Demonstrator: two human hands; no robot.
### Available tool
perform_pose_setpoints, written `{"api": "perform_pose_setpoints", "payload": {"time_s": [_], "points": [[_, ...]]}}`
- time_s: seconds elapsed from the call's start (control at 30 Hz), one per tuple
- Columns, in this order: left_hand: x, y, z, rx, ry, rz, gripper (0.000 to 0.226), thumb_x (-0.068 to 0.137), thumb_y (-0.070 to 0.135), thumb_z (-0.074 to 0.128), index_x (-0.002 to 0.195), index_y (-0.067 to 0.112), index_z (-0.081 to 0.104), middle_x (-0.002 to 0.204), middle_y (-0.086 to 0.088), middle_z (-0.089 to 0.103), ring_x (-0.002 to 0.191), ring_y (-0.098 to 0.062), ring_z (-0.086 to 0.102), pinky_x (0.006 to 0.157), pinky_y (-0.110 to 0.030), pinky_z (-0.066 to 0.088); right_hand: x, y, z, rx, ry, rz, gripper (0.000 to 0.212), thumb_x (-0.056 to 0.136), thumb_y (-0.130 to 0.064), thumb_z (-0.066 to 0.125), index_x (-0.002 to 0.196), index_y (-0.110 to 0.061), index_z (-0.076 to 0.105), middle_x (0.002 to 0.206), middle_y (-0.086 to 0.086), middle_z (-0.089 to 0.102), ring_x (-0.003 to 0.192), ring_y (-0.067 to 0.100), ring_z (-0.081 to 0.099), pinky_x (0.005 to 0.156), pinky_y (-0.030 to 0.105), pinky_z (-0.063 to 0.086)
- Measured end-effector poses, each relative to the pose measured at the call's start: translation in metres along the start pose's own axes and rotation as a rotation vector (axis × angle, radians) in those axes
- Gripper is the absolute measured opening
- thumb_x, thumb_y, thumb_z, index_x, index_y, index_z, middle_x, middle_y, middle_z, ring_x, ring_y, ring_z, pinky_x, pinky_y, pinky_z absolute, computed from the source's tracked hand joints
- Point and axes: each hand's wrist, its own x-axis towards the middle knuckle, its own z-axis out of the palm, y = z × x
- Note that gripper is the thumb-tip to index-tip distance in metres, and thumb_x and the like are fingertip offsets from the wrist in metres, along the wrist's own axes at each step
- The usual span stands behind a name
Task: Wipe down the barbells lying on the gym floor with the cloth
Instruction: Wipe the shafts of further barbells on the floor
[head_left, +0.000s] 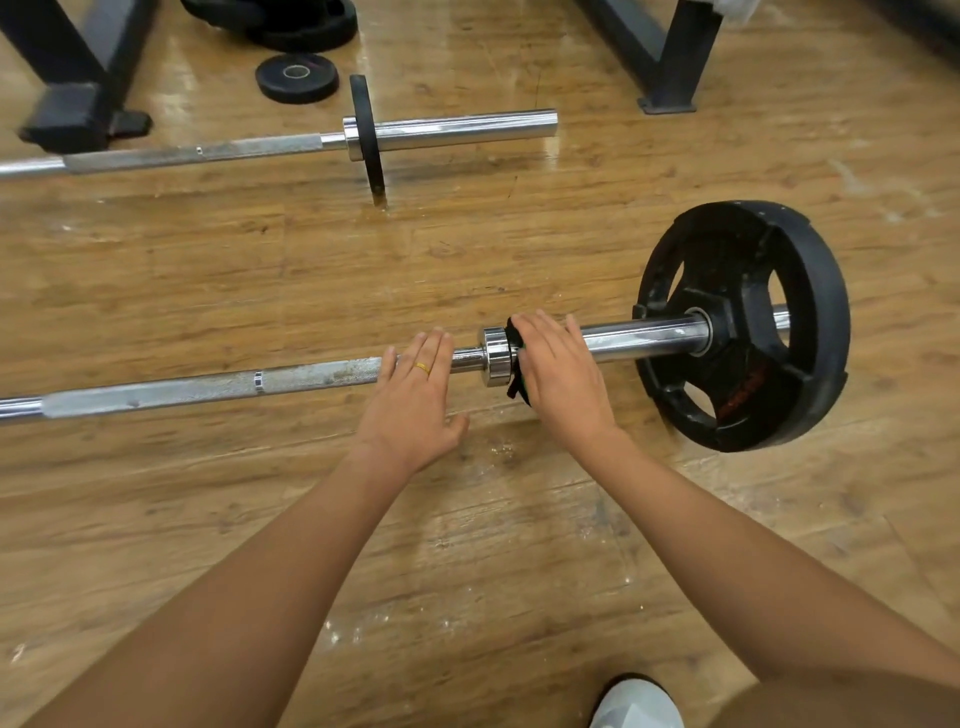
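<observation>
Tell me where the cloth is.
Right of centre in the head view, the black cloth sits under the right hand on the near barbell, beside its collar.

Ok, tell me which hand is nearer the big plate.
Right. The right hand presses the cloth on the sleeve between collar and plate; the left hand rests on the shaft, beyond the collar from the plate.

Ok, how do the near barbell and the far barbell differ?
The near barbell carries a large thick plate, the far barbell a thin plate. The left hand and the right hand, pressing the cloth, touch the near barbell; the far barbell lies untouched. Both are chrome, on the floor.
</observation>
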Motion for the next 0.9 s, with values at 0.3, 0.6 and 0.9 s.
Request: {"api": "perform_pose_setpoints", "payload": {"time_s": [0.3, 0.6, 0.9], "points": [[0.014, -0.003, -0.003, -0.026, 0.001, -0.024, 0.091, 0.093, 0.049, 0.052, 0.161, 0.012, 0.003, 0.168, -0.003, 0.007, 0.155, -0.018, -0.001, 0.124, -0.042, -0.004, 0.006, 0.007, 0.005, 0.017, -0.004, -0.019, 0.042, 0.102, -0.012, 0.047, 0.144, -0.009, 0.047, 0.143, 0.008, 0.054, 0.137, 0.023, 0.045, 0.124, 0.044, 0.019], [0.009, 0.004, 0.001, -0.045, 0.055, -0.055, 0.090, 0.091, 0.050, 0.054, 0.160, 0.013, 0.011, 0.166, -0.003, 0.017, 0.153, -0.020, 0.009, 0.123, -0.041, -0.001, 0.004, 0.001, 0.003, 0.043, -0.058, 0.080, 0.046, 0.106, -0.023, 0.039, 0.150, -0.007, 0.038, 0.150, 0.011, 0.045, 0.144, 0.024, 0.035, 0.126, 0.040, 0.009], [-0.021, 0.013, 0.005, -0.014, 0.045, -0.024, 0.087, 0.094, 0.050, 0.047, 0.160, 0.012, 0.007, 0.166, -0.004, 0.015, 0.153, -0.020, 0.010, 0.125, -0.043, 0.000, -0.002, -0.015, -0.028, 0.242, -0.068, 0.287, 0.037, 0.107, -0.021, 0.038, 0.142, -0.013, 0.049, 0.131, 0.005, 0.059, 0.120, 0.021, 0.052, 0.104, 0.036, 0.042]]}}
